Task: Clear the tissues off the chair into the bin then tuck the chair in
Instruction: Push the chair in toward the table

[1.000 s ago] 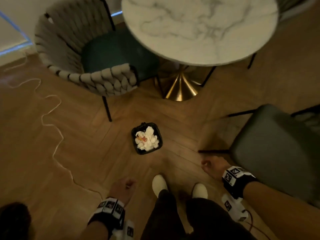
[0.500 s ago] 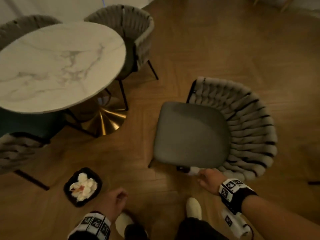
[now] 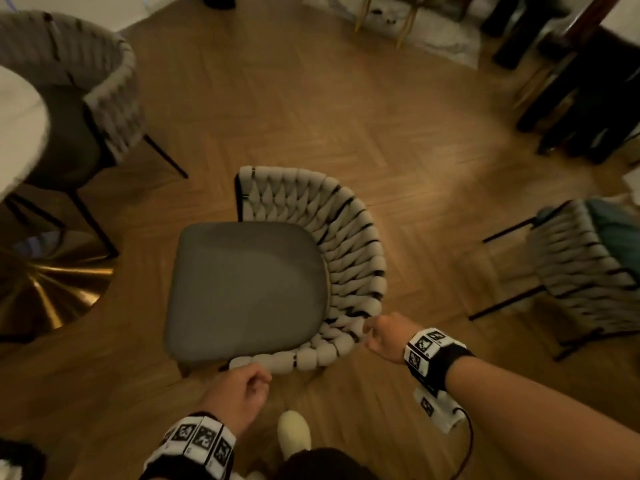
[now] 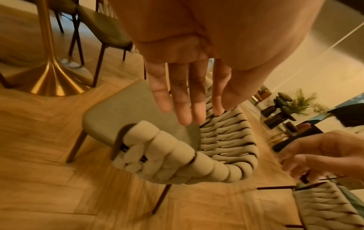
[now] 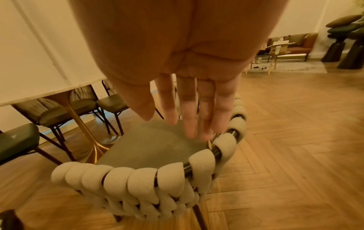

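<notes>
The chair stands in the middle of the head view, with a bare grey seat point(image 3: 246, 289) and a woven cream backrest point(image 3: 349, 258) curving round its right and near sides. No tissues lie on the seat, and the bin is out of view. My left hand point(image 3: 242, 386) is at the near left end of the backrest rim; in the left wrist view its fingers point(image 4: 185, 109) are straight above the seat and hold nothing. My right hand point(image 3: 381, 336) is at the near right bend of the rim, its fingers point(image 5: 189, 121) straight just over the rim point(image 5: 202, 165).
A round marble table point(image 3: 17, 126) on a gold base point(image 3: 52, 292) stands at the left, with another woven chair point(image 3: 100, 84) behind it. A third chair point(image 3: 581, 268) is on the right. Dark furniture point(image 3: 588, 81) fills the back right. My shoe point(image 3: 294, 434) is below.
The view has swung right, from the bin to the chair, and the bin has left the frame. Both hands have come up to the chair's backrest rim.
</notes>
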The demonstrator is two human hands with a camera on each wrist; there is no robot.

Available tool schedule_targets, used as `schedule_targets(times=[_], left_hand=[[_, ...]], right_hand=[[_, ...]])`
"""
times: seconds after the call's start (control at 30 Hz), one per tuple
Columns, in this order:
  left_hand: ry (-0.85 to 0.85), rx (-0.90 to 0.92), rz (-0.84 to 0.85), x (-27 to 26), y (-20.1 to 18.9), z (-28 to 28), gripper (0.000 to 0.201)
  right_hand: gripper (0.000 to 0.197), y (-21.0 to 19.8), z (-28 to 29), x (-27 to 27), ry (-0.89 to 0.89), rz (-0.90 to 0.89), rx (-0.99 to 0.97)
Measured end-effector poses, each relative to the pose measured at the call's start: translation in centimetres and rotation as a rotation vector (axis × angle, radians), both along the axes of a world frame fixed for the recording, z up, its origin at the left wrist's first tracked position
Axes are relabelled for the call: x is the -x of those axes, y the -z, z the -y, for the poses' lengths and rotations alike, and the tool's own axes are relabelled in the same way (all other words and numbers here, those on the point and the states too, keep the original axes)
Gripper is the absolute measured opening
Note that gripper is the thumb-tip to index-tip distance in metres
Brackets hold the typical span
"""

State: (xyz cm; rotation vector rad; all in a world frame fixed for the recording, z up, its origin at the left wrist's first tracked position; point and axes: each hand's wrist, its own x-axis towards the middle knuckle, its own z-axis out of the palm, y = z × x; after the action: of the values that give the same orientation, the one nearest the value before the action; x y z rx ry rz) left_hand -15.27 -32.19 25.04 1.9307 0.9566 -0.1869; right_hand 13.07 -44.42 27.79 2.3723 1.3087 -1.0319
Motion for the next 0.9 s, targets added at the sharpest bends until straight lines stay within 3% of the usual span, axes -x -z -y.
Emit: schedule_targets(times=[0.1,0.27,0.43,0.53,0.7,0.83,0.9], left_hand=[[-0.010,-0.006,0.018,-2.5,0.2,1.7,0.026],[-0.038,-0.005,-0.009,-5.6,0.1,3.4,0.008],[-0.162,0.077,-0.092,-10.9,1.8,3.5,0.018],[-0.289,0.108,-0.156,-15.6,4.0,4.3,0.022],[-0.526,0.196,-0.235,-26.0,5.9,7.4,0.008],[-0.634,0.230,-0.294,-33.6,8.0,8.1,0.048],[-0.641,0.231,-0.342,-36.3,9.2,7.6,0.059]], right_hand=[[0.039,-0.5,0.7,-1.9,-0.027,0.021,0.008],[0.040,-0.9,-0.7,-6.1,-0.119,0.027,0.003],[0.038,1.7,-5.6,-13.9,-0.302,-0.004,-0.038],[0.038,4.2,-10.2,-19.7,-0.507,-0.022,-0.061],[0.055,8.1,-17.9,-27.8,-0.949,0.000,-0.007],[0.064,10.3,-22.0,-30.9,-1.336,-0.025,-0.090],[0.077,11.6,-23.9,-31.4,-1.531,0.021,-0.077]])
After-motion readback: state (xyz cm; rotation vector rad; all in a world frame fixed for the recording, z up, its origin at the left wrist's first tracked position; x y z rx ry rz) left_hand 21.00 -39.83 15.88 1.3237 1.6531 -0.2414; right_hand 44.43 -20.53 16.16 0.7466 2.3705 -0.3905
